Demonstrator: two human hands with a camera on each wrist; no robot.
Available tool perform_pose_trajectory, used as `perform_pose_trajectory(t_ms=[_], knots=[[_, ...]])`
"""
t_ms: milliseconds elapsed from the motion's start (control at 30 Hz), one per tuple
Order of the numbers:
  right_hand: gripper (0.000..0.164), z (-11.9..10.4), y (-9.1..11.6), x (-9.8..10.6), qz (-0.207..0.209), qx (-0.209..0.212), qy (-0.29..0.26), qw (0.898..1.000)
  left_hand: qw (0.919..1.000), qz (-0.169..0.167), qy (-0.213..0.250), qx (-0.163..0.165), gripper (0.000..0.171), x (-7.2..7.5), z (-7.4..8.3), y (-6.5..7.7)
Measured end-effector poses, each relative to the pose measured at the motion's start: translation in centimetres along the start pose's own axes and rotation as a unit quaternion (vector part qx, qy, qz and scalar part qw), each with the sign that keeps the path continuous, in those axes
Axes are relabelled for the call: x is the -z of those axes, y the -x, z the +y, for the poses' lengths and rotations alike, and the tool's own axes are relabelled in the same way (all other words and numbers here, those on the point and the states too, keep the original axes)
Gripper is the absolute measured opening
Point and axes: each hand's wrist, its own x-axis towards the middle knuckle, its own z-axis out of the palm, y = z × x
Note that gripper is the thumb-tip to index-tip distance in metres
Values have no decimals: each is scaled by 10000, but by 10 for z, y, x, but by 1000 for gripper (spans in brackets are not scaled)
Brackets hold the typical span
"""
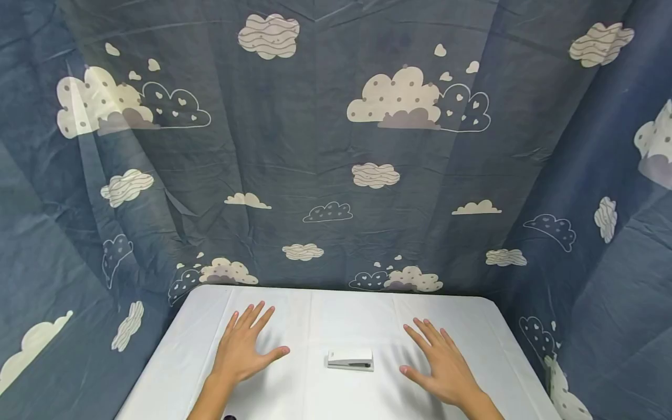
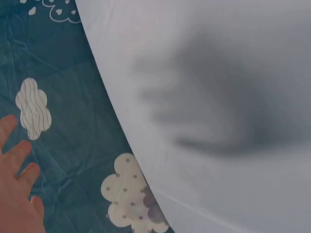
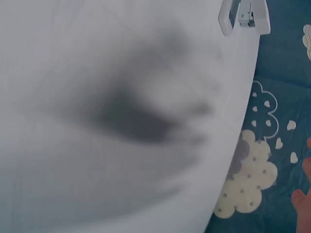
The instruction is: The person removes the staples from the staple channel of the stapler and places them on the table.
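A white stapler lies on its side lengthwise across the white table, between my two hands. My left hand is held over the table to the left of it, fingers spread and thumb pointing toward the stapler. On the other side, my right hand hovers with its fingers spread too, holding nothing. In the right wrist view part of the stapler shows at the top, its metal end visible. Fingers of the left hand appear at the lower left of the left wrist view.
The table has rounded far corners and a white cover with fold lines. A dark blue curtain printed with clouds hangs behind it and on both sides. A small dark object shows at the bottom edge near the left wrist.
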Motion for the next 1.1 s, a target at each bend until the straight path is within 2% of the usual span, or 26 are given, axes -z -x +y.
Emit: perform_pose_trajectory(t_ms=[267, 500, 767, 1100], knots=[[83, -9, -3, -13, 92, 158, -226, 9996, 9998, 30, 137, -156, 96, -16, 14, -4], [79, -22, -7, -28, 142, 136, -416, 9989, 9991, -133, 302, -251, 96, -29, 29, -7], [74, -31, -12, -49, -3, -42, -790, 9969, 9975, -87, 571, -399, 88, -52, 45, -11], [73, -41, -19, -71, -350, -373, -1209, 9913, 9929, -362, 944, -626, 89, -76, 64, -17]])
